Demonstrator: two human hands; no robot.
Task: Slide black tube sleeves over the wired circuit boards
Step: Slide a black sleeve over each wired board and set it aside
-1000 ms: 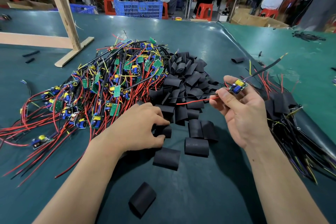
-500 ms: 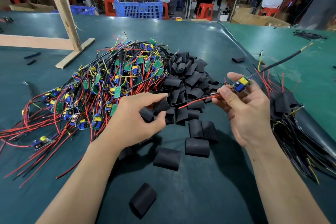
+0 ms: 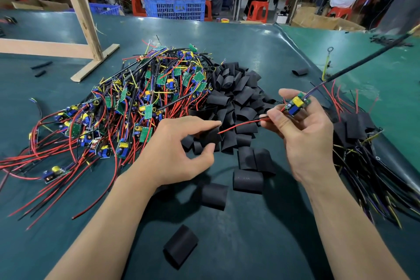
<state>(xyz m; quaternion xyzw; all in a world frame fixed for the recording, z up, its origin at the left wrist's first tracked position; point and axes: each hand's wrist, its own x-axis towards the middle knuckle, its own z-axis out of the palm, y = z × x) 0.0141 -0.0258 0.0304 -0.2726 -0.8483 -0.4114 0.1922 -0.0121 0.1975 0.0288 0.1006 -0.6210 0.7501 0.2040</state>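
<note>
two bare hands work over a dark green table (image 3: 227, 245) seen from the wearer's head. the left hand (image 3: 179, 154) hovers just above the table with thumb and forefinger curled round one black sleeve (image 3: 210, 137), pinching it at the near edge of the sleeve heap. the right hand (image 3: 302, 141) is raised, its fingers closed round one small circuit board (image 3: 297, 105) with a yellow and a blue part on it; the board sits at the fingertips. two thin wires (image 3: 241, 123), one red and one black, run from that hand leftward, and the red tip ends right at the pinched sleeve. one thicker black cable (image 3: 368, 58) leaves the board up and to the right.

behind the left hand lies a large pile of wired boards (image 3: 127, 107), too many and too tangled to count, with red and black leads fanning left. beside it, touching, is a heap of black sleeves (image 3: 236, 95), also too many to count. nearer the wearer, five sleeves lie loose: two side by side, one just below them, one to its left, and a lone sleeve (image 3: 180, 249) closest of all. at far right is a bundle of already sleeved boards (image 3: 361, 143) and long wires. beyond the table stand one blue crate (image 3: 175, 5), a wooden frame (image 3: 84, 20) and four seated people, backs turned.
</note>
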